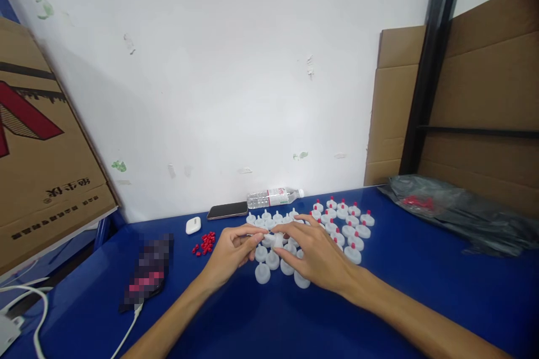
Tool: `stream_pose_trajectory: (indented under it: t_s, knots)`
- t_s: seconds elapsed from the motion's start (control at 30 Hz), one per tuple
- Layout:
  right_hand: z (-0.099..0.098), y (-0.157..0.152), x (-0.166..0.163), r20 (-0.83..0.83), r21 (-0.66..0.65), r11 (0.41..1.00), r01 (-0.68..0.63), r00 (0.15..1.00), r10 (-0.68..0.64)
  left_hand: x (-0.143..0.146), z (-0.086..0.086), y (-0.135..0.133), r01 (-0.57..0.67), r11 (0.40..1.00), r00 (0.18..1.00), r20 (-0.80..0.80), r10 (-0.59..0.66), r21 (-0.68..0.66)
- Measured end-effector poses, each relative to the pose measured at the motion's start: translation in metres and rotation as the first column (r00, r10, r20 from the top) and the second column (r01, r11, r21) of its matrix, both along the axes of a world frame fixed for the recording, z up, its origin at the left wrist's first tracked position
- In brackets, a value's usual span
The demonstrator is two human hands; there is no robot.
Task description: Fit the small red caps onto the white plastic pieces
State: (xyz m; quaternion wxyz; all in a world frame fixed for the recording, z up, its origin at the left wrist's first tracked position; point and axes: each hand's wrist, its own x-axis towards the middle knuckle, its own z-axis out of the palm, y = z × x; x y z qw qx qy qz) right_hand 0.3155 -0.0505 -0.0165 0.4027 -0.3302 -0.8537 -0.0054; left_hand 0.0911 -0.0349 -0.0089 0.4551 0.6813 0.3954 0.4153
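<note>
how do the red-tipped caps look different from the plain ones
The red-tipped caps have red ends on their nozzles; the plain caps show bare whitish nozzles. The red-tipped caps stand farther right in the picture, the plain caps farther left. Both have round whitish bases and stand nozzle up on the blue table.

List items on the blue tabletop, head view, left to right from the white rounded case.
White rounded case, pile of small red plastic pieces, black-screened phone, clear plastic bottle, white round red-tipped plastic pieces, dark plastic bag.
</note>
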Motion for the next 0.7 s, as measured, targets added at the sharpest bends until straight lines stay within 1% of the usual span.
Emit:
stream_pose_trajectory:
  t_s: [0.2, 0.33, 0.4, 0.47, 0.57, 0.7]
  knots:
    - [-0.005, 0.006, 0.003, 0.073, 0.065, 0.997, -0.039, 0.997, 0.034, 0.005, 0.002, -0.003, 0.005, 0.999, 1.000, -0.009, -0.005, 0.053]
    - [-0.006, 0.004, 0.003, 0.077, 0.082, 0.994, -0.066, 0.995, 0.060, 0.001, -0.001, 0.000, -0.016, 1.000, 0.999, 0.028, 0.016, 0.006]
    - [-0.005, 0.002, 0.001, 0.060, 0.099, 0.990, -0.096, 0.994, 0.090, -0.002, -0.003, 0.001, 0.003, 0.999, 0.997, 0.073, 0.000, -0.037]
    - [-0.004, 0.000, -0.001, 0.027, 0.149, 0.982, -0.113, 0.994, 0.110, -0.004, -0.003, 0.000, 0.061, 0.995, 0.988, 0.145, -0.050, -0.075]
    - [-0.003, -0.004, -0.003, -0.003, 0.258, 0.959, -0.118, 0.992, 0.123, -0.001, -0.001, -0.005, 0.195, 0.975, 0.957, 0.240, -0.165, -0.109]
    - [0.001, -0.009, -0.006, 0.016, 0.419, 0.898, -0.135, 0.990, 0.141, 0.008, 0.002, -0.016, 0.381, 0.915, 0.904, 0.260, -0.339, -0.130]
